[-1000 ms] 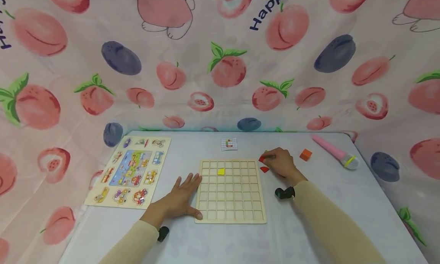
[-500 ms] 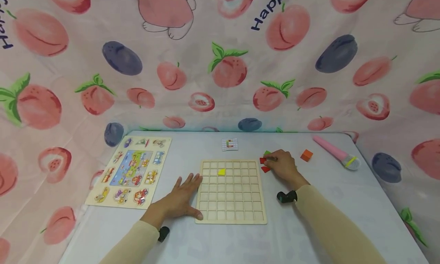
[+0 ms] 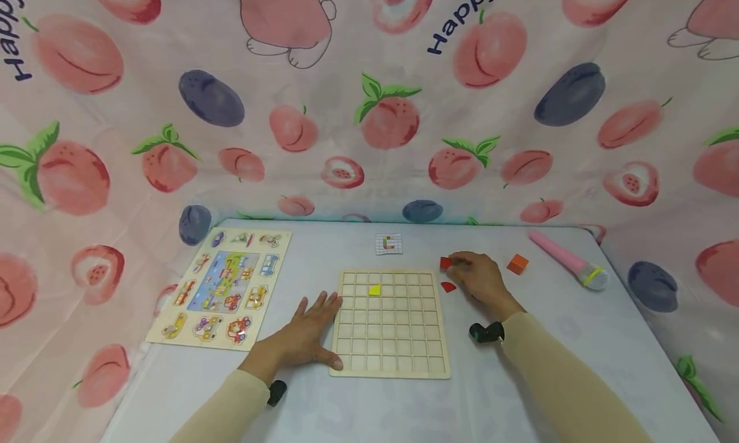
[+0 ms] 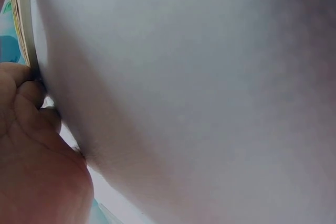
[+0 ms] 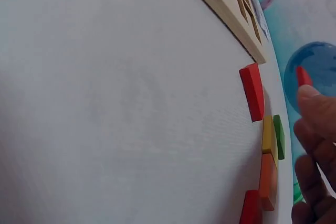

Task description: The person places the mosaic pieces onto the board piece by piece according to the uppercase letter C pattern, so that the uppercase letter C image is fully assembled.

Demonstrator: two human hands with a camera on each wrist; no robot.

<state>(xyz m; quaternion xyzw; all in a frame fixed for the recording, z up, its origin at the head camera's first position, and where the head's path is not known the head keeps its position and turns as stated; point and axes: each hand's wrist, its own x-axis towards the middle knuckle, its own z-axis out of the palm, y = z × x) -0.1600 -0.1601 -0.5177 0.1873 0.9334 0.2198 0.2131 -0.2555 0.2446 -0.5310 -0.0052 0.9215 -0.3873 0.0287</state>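
Note:
My right hand pinches a small red block between thumb and fingertips, right of the board's far corner. In the right wrist view the held red block pokes out beyond the thumb, above the table. A red fan-shaped block lies on the table just below the fingers. My left hand is spread with straight fingers at the left edge of the wooden grid board, its thumb on the lower corner. One yellow block sits in a cell of the board's second row.
The right wrist view shows yellow, green and orange blocks beside the board. An orange block and a pink toy microphone lie right. A pattern card lies behind the board, a picture puzzle left.
My right hand has taken hold of the red block and raised it a little from among the loose blocks. My left hand stays at the board's edge.

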